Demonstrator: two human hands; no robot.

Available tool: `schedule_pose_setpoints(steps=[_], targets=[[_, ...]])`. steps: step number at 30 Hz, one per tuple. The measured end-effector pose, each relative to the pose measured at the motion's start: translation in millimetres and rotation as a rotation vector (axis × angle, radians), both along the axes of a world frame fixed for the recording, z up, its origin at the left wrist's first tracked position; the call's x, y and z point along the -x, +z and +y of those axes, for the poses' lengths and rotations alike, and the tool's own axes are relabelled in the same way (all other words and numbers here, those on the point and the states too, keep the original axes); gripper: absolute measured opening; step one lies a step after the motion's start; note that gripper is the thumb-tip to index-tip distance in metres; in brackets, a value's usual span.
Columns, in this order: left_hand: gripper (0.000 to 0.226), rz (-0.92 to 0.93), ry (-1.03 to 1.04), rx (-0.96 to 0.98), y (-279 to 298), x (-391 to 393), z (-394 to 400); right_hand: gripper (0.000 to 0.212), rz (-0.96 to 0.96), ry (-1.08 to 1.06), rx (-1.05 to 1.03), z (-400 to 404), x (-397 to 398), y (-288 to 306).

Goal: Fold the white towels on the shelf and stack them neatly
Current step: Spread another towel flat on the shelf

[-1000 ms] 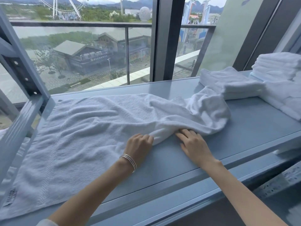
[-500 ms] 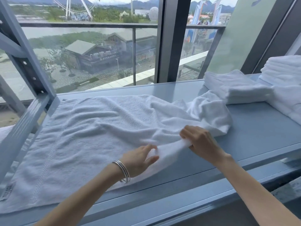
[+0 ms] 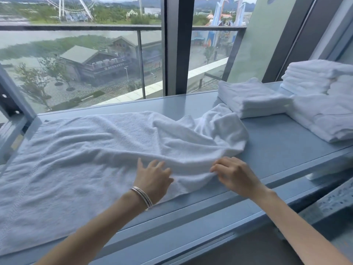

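A large white towel (image 3: 80,159) lies spread over the left and middle of the grey shelf (image 3: 282,142), flat on the left and bunched into folds on the right. My left hand (image 3: 152,178), bracelets on its wrist, rests flat on the towel near its front edge with fingers spread. My right hand (image 3: 235,175) pinches the towel's front edge just to the right and lifts it slightly. A small stack of folded towels (image 3: 252,98) sits at the back right, with a taller folded pile (image 3: 315,77) behind it.
Another folded white cloth (image 3: 324,117) lies at the far right of the shelf. A grey metal upright (image 3: 13,96) of the rack frame stands at the left. Behind the shelf is a window with a dark mullion (image 3: 177,44).
My left hand let go of the towel edge and now lies open on the cloth. My right hand kept its pinch and drew the front edge out to the right, flattening that part.
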State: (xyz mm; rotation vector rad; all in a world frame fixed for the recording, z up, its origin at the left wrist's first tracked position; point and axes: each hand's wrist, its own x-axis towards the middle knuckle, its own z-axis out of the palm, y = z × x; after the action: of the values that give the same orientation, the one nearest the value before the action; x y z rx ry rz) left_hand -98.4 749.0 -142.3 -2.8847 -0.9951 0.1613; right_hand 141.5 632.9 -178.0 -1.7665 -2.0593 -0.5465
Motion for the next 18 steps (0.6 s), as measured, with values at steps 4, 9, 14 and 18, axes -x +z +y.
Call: schedule_pose_setpoints(steps=[4,9,14,18], targets=[[0.036,-0.375,-0.290,0.083,-12.7,-48.5,-18.0,0.021,-0.045,0.000,0.119,17.4,-7.2,-12.0],[0.052,-0.189,-0.139,0.087,-29.3,-80.9,-28.2,0.010,0.154,0.083,0.036,19.8,-5.4,-7.0],[0.030,-0.478,-0.135,0.015,-45.9,-73.4,-23.5,0.019,-0.112,0.225,-0.054,16.0,-29.5,-13.7],[0.034,-0.443,-0.071,-0.117,-49.5,-63.1,-27.8,0.031,-0.200,0.133,-0.202,19.7,-51.1,-10.1]])
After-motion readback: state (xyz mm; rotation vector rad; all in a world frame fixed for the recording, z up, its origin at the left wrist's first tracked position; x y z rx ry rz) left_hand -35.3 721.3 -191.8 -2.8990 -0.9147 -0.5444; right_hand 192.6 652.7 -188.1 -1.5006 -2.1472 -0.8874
